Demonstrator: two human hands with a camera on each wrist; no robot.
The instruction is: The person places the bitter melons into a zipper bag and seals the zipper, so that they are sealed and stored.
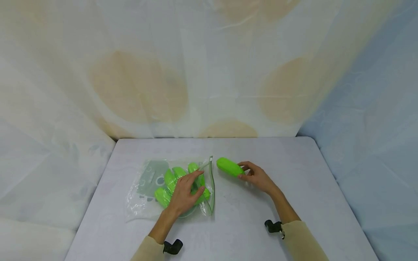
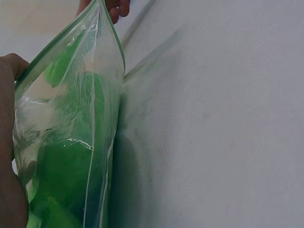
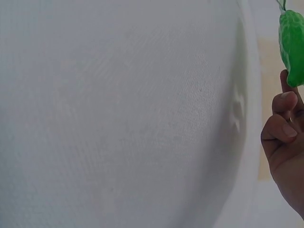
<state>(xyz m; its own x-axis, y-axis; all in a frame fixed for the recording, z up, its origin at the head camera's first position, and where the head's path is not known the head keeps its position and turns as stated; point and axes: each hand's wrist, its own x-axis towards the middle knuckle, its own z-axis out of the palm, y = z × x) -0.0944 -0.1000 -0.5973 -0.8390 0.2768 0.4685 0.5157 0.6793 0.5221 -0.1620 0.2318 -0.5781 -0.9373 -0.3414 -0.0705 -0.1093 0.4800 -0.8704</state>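
Observation:
My right hand pinches one end of a bright green toy bitter melon between thumb and fingers, just right of the bag's mouth. In the right wrist view the bitter melon shows a ridged skin and a thin stem, partly cut off by the frame. A clear zip bag with a green zip edge lies on the table, holding several green pieces. My left hand lies over the bag and grips its upper rim by the fingertips. From the left wrist the bag's mouth appears spread apart.
A white-covered table bears the bag. Patterned pale curtains hang behind it and at both sides. A black wrist camera sits at the left cuff and another black camera at the right cuff.

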